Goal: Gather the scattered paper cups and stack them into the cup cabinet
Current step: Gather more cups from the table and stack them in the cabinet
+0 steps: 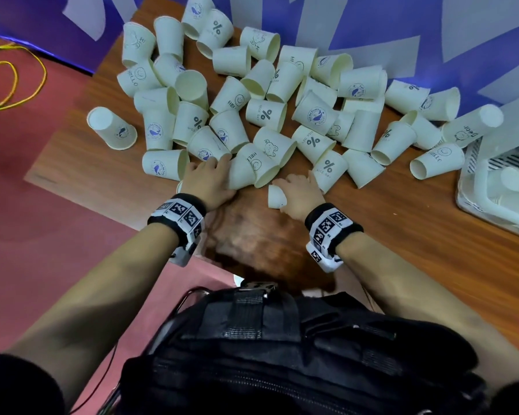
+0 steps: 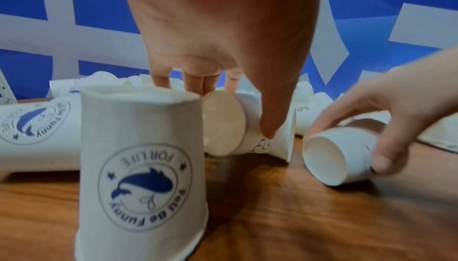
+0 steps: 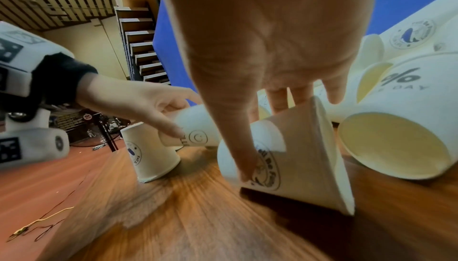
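Observation:
Several white printed paper cups [image 1: 265, 115] lie scattered across the wooden table [image 1: 402, 223]. My left hand [image 1: 222, 175] grips a smiley-print cup [image 1: 241, 172] lying on its side at the pile's near edge, thumb on its wall [image 2: 262, 128] and fingers behind it. My right hand [image 1: 294, 187] holds a tilted whale-print cup [image 1: 276, 197], thumb on the print [image 3: 285, 163] and fingers at its rim. The white cup cabinet [image 1: 489, 163] stands at the right edge with cups stacked inside.
An upside-down whale cup [image 2: 141, 167] stands just left of my left hand, close to the table's near edge. A blue and white wall [image 1: 372, 22] backs the table. A yellow cord [image 1: 15, 76] lies on the red floor at left.

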Action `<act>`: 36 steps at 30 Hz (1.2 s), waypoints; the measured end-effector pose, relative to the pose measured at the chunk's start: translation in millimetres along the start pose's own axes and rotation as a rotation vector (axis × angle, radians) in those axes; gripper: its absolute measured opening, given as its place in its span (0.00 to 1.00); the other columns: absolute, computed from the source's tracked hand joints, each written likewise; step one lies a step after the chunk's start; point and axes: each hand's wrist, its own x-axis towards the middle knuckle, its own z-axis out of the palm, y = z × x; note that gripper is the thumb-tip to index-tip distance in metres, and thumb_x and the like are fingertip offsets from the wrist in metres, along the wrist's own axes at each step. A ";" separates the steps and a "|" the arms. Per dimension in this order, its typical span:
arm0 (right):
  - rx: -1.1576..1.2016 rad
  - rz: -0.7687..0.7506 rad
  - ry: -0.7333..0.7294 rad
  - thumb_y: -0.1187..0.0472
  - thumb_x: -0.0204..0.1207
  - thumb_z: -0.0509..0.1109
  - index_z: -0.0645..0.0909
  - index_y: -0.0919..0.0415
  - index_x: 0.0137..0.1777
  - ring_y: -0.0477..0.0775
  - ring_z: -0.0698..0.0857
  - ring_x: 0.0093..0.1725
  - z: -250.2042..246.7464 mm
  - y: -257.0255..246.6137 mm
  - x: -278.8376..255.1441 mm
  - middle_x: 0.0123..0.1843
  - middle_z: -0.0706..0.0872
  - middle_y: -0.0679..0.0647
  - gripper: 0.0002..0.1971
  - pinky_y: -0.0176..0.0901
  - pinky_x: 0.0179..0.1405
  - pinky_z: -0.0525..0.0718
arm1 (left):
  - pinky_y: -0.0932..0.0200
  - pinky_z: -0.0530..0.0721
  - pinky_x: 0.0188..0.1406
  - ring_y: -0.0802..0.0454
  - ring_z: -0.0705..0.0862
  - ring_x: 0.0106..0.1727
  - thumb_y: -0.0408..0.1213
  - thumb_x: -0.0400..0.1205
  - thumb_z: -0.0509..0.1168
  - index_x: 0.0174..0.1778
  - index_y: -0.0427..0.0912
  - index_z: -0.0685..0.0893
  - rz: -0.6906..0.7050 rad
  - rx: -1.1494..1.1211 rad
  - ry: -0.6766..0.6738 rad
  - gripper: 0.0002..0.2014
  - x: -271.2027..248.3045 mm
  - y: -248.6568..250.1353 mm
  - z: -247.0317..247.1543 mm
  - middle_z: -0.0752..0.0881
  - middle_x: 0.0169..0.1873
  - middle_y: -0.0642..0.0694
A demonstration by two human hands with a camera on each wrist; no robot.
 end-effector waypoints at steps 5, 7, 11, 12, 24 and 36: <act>0.149 0.051 0.006 0.47 0.74 0.71 0.64 0.54 0.77 0.63 0.78 0.64 3.1 1.7 -3.9 0.64 0.79 0.60 0.33 0.60 0.76 0.61 | 0.42 0.70 0.61 0.36 0.79 0.61 0.53 0.76 0.70 0.78 0.43 0.66 0.008 -0.071 0.111 0.37 -4.0 0.9 -12.2 0.80 0.60 0.37; 0.327 0.086 0.056 0.48 0.73 0.72 0.65 0.58 0.75 0.64 0.79 0.61 -1.9 4.1 -8.4 0.62 0.79 0.63 0.34 0.57 0.67 0.72 | 0.41 0.72 0.61 0.34 0.78 0.61 0.52 0.75 0.71 0.78 0.40 0.66 0.014 -0.162 0.162 0.38 -4.6 1.4 -16.3 0.80 0.61 0.35; 0.672 0.136 0.233 0.48 0.70 0.75 0.65 0.58 0.75 0.60 0.79 0.64 -16.2 13.7 -19.8 0.66 0.78 0.59 0.36 0.58 0.63 0.77 | 0.44 0.73 0.62 0.35 0.74 0.66 0.52 0.76 0.70 0.75 0.37 0.67 0.000 -0.379 0.200 0.37 -2.2 6.0 -29.3 0.77 0.65 0.34; 0.780 0.154 0.272 0.50 0.70 0.75 0.63 0.56 0.77 0.58 0.77 0.67 -20.7 17.3 -24.3 0.69 0.76 0.58 0.38 0.57 0.66 0.76 | 0.45 0.73 0.62 0.36 0.73 0.67 0.52 0.76 0.71 0.75 0.38 0.67 -0.013 -0.415 0.210 0.37 -1.5 9.5 -33.4 0.77 0.66 0.35; 1.344 0.438 0.525 0.58 0.72 0.78 0.66 0.56 0.62 0.54 0.81 0.57 -22.5 99.4 -95.2 0.58 0.77 0.54 0.26 0.48 0.56 0.83 | 0.50 0.74 0.63 0.41 0.75 0.69 0.55 0.79 0.68 0.75 0.41 0.69 0.142 -0.544 0.182 0.33 29.2 105.1 -51.6 0.78 0.69 0.38; 1.405 0.660 0.715 0.58 0.73 0.76 0.68 0.60 0.67 0.49 0.79 0.53 3.2 201.4 -184.1 0.51 0.77 0.48 0.26 0.35 0.45 0.77 | 0.51 0.72 0.67 0.44 0.74 0.72 0.59 0.79 0.66 0.77 0.45 0.70 0.257 -0.494 0.030 0.34 37.3 240.6 -30.1 0.76 0.73 0.43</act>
